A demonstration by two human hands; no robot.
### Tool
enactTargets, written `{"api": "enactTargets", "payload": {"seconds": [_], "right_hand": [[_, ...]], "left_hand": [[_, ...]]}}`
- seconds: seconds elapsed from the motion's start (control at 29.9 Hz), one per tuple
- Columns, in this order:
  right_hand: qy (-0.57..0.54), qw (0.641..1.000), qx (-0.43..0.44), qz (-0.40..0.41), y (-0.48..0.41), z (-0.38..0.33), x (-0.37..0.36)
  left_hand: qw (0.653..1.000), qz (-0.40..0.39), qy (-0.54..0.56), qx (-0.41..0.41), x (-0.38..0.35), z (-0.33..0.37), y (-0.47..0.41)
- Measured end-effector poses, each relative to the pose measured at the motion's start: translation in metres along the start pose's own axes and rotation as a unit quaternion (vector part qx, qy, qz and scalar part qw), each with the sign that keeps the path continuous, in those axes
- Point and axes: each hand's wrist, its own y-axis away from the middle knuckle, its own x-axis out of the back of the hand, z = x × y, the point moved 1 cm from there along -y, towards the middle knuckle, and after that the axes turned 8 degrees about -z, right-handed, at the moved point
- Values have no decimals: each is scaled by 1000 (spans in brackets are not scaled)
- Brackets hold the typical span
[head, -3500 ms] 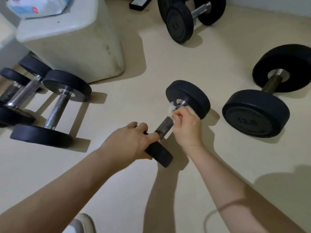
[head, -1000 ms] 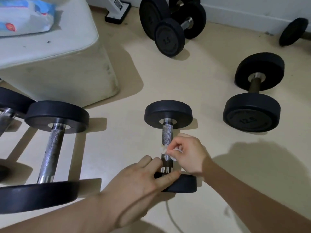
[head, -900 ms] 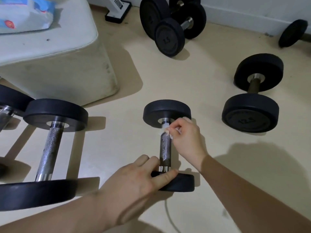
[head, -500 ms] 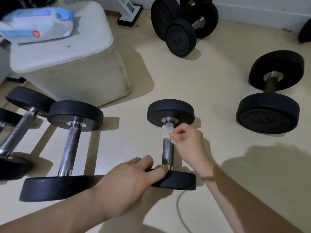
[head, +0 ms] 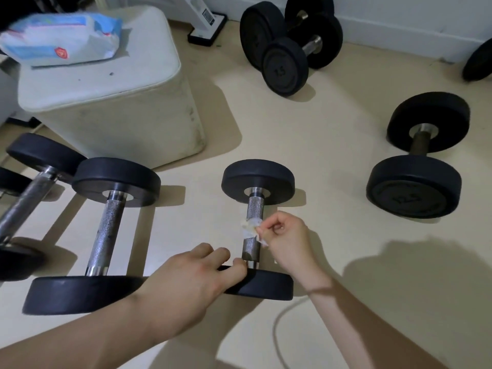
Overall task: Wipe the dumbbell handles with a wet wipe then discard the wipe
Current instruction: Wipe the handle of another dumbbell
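Eight dumbbells (head: pixel 255 222), one wipe (head: pixel 250 226), two hands (head: pixel 191 283)

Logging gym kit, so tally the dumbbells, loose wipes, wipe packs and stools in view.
Dumbbells: 8, two cut off at frame edges
Wet wipe: 1
Wipe pack: 1
Stool: 1
Total: 11
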Motion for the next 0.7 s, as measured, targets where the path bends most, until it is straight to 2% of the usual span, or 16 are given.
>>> {"api": "enactTargets", "payload": {"seconds": [0.1,0.17,0.3,0.43,0.47,0.57,0.6,0.7], "right_hand": [[47,995,36,76,-25,-14,-2],[59,994,38,85,-20,-16,-6],[161,983,39,-81,4,-18,-4],[212,972,104,10,-23,-41,3],[234,967,104,-4,-18,-42,3],[275,948,54,-151,11,-33,4],[264,951,44,-158,11,-34,4],[203,976,74,-4,-19,-40,0]], "left_hand": [[999,7,-30,-9,5,3,-1],[999,17,-28,-18,9,7,0],[998,23,-52,-24,15,11,-2],[997,16,-70,-18,11,16,-4],[997,19,-73,-19,9,17,-3],[996,37,-82,-21,3,17,-1],[995,41,-84,-22,2,17,-1],[996,50,-75,-22,0,16,-2]]}}
